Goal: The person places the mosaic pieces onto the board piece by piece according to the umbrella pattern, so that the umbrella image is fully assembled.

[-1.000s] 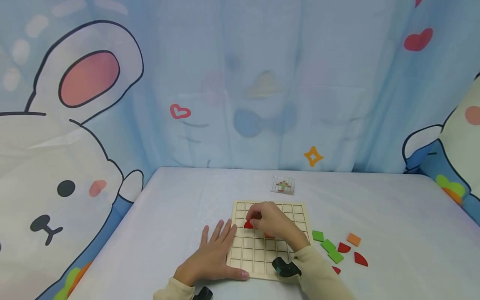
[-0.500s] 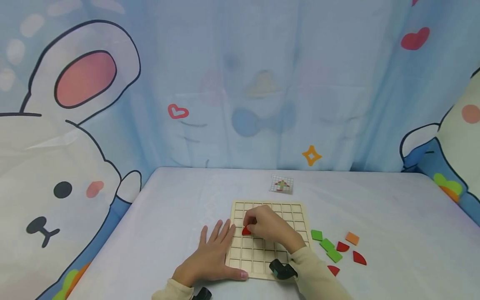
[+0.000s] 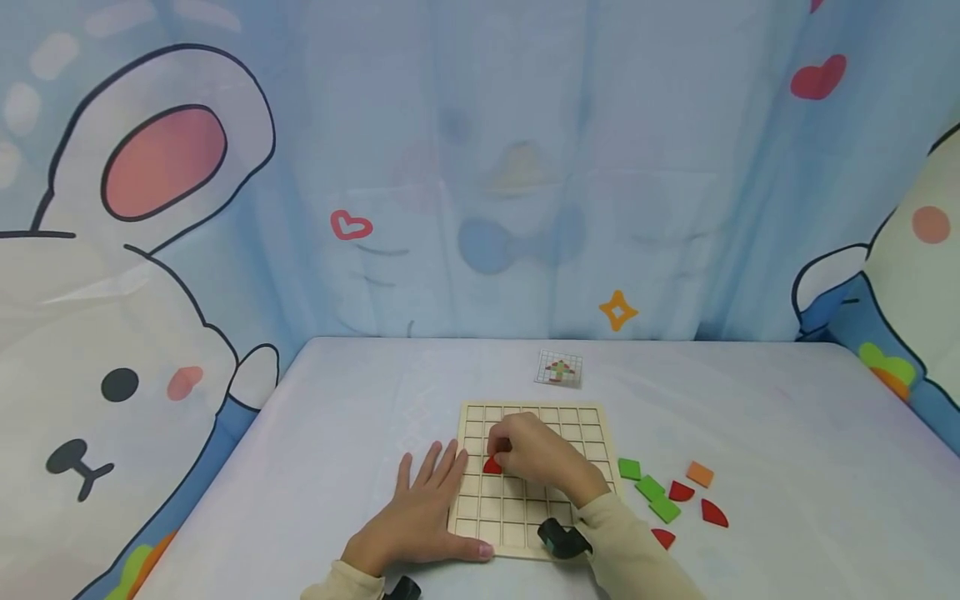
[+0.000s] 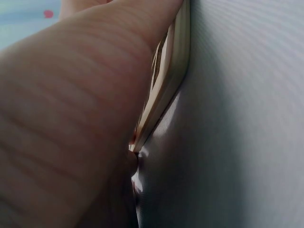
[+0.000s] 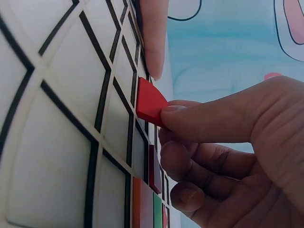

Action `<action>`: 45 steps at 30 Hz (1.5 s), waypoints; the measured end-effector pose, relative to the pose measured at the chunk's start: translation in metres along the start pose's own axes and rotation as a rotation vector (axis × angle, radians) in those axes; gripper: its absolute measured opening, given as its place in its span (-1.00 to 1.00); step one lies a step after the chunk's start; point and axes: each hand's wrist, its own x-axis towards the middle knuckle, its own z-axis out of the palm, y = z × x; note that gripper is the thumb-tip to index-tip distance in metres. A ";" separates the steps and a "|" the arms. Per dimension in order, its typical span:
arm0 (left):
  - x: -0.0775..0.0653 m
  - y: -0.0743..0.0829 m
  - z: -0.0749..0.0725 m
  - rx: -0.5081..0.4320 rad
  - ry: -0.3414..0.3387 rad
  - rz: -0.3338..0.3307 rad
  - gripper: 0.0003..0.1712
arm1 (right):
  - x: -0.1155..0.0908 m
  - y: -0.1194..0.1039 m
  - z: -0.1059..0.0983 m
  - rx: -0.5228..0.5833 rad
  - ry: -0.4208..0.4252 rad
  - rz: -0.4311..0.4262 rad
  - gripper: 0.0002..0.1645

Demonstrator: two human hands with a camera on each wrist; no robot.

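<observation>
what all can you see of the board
The board is pale and wood-looking, with dark grid lines marking squares, and a layered edge. It lies flat on the white table. The left hand touches its left side. The right hand, pinching a red piece, covers part of it; whether that piece touches it is unclear. An orange piece and a green piece sit on it.

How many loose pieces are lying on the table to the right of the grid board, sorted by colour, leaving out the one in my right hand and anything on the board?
Green pieces: 3
Red pieces: 3
Orange piece: 1
Total: 7
</observation>
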 end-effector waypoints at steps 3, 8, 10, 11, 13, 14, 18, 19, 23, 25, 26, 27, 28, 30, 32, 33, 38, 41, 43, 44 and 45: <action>0.000 0.000 0.000 0.002 0.002 0.007 0.49 | 0.000 -0.001 0.001 -0.048 0.007 0.000 -0.73; 0.000 0.001 0.000 0.007 0.008 0.014 0.49 | -0.002 0.000 0.004 -0.092 0.026 -0.018 -0.73; 0.000 0.002 0.000 0.007 0.007 0.016 0.48 | -0.003 0.001 0.005 -0.095 0.031 -0.018 -0.73; 0.000 0.002 0.000 0.005 0.006 0.017 0.48 | -0.003 0.001 0.006 -0.095 0.033 -0.020 -0.74; 0.001 0.002 0.001 0.001 0.005 0.017 0.48 | -0.005 0.001 0.007 -0.102 0.038 -0.020 -0.75; 0.001 0.002 0.001 -0.003 0.005 0.015 0.49 | -0.005 0.001 0.007 -0.108 0.042 -0.018 -0.76; 0.001 0.003 0.001 -0.007 0.004 0.012 0.49 | -0.006 0.000 0.001 -0.099 0.070 -0.004 -0.81; 0.000 0.003 0.000 -0.009 0.005 0.013 0.49 | -0.007 0.000 -0.002 -0.093 0.078 0.005 -0.82; -0.001 0.004 -0.001 -0.016 0.009 0.022 0.50 | -0.014 0.003 -0.019 -0.066 0.117 0.029 -0.88; 0.000 0.003 -0.001 -0.024 0.014 0.026 0.50 | -0.019 0.006 -0.028 -0.051 0.142 0.040 -0.90; 0.000 0.002 0.000 -0.029 0.010 0.022 0.51 | -0.022 0.008 -0.032 -0.041 0.154 0.043 -0.91; 0.001 0.001 0.001 -0.035 0.003 0.016 0.53 | -0.025 0.009 -0.036 -0.029 0.165 0.053 -0.91; 0.001 0.001 0.002 -0.040 -0.005 0.009 0.54 | -0.029 0.011 -0.040 -0.016 0.179 0.055 -0.91; 0.001 0.000 0.003 -0.045 -0.012 0.003 0.55 | -0.036 0.013 -0.048 -0.002 0.204 0.064 -0.92; 0.001 0.000 0.005 -0.048 -0.022 -0.010 0.56 | -0.045 0.015 -0.055 0.001 0.219 0.074 -0.92; 0.001 0.001 0.004 -0.045 -0.020 -0.012 0.55 | -0.049 0.015 -0.059 -0.003 0.225 0.080 -0.91; -0.001 0.003 0.001 -0.022 -0.001 -0.009 0.54 | -0.072 0.020 -0.080 -0.039 0.241 0.138 -0.90; -0.002 0.003 0.000 -0.026 0.003 -0.009 0.54 | -0.086 0.025 -0.090 -0.063 0.248 0.185 -0.90; -0.002 0.003 0.001 -0.033 0.000 -0.014 0.55 | -0.094 0.029 -0.094 -0.072 0.236 0.220 -0.88; -0.002 0.003 0.001 -0.034 -0.001 -0.016 0.55 | -0.098 0.031 -0.096 -0.071 0.225 0.239 -0.86; -0.002 0.003 0.001 -0.034 0.000 -0.016 0.55 | -0.101 0.033 -0.098 -0.073 0.213 0.258 -0.85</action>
